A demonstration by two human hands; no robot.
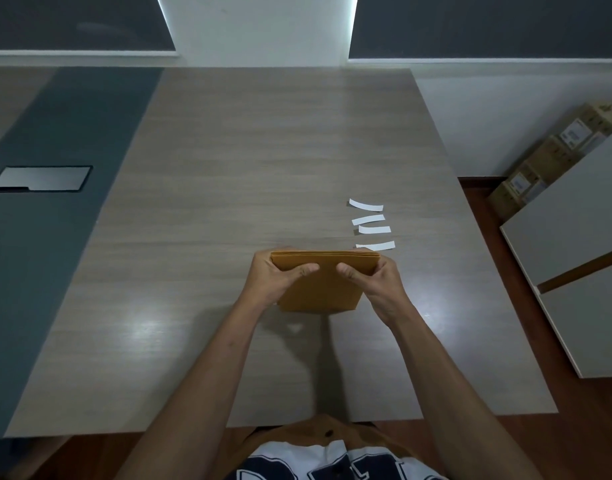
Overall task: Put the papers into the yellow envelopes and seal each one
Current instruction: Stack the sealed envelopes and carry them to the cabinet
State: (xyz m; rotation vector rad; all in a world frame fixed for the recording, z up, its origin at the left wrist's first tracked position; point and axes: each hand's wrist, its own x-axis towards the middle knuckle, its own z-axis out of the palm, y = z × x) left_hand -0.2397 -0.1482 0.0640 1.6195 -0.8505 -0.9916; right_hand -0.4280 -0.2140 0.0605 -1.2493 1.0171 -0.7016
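Four curled white paper strips (pixel 371 224) lie on one grey wood-grain table (pixel 228 168). One stack of yellow paper envelopes (pixel 323 282), perhaps several, count unclear. Two hands.

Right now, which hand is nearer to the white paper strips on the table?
Right. The right hand holds the envelope stack just below the white paper strips; the left hand grips the stack's far side, farther away.

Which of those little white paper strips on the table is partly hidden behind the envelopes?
The nearest white strip, lowest of the four in the picture. Its left end disappears behind the top edge of the yellow envelopes; the other three strips lie farther away, fully visible.
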